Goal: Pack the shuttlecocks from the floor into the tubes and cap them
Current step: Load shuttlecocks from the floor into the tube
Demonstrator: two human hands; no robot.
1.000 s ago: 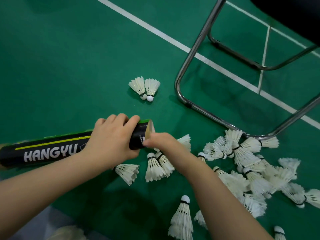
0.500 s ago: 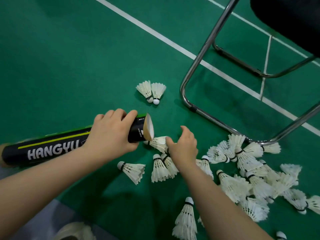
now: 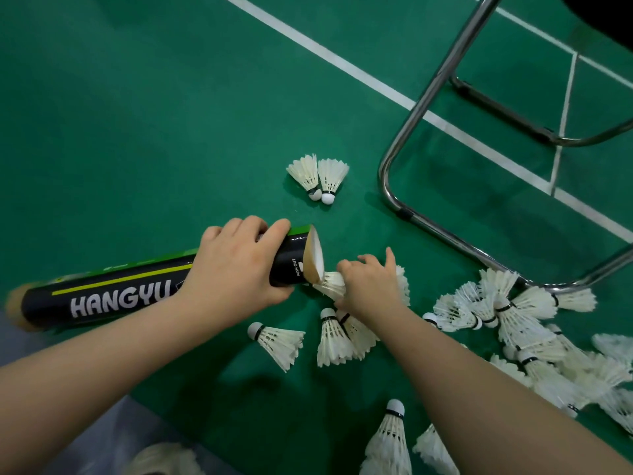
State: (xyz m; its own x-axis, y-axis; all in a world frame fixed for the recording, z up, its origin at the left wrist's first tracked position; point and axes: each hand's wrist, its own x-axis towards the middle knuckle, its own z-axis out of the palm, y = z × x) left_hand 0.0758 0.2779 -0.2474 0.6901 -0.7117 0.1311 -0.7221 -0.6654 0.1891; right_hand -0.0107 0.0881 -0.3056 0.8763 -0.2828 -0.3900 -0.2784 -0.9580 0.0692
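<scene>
left hand [image 3: 236,269] gripping tube [image 3: 113,293], right hand [image 3: 368,286] holding shuttlecock [image 3: 330,284]

Tube [image 3: 120,293] L of shuttlecocks [image 3: 513,317]

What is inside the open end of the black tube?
At its mouth the tube shows only a pale inner wall. The right hand holds a shuttlecock with its narrow end at the lower rim. Anything deeper is hidden by the tube's wall.
</scene>
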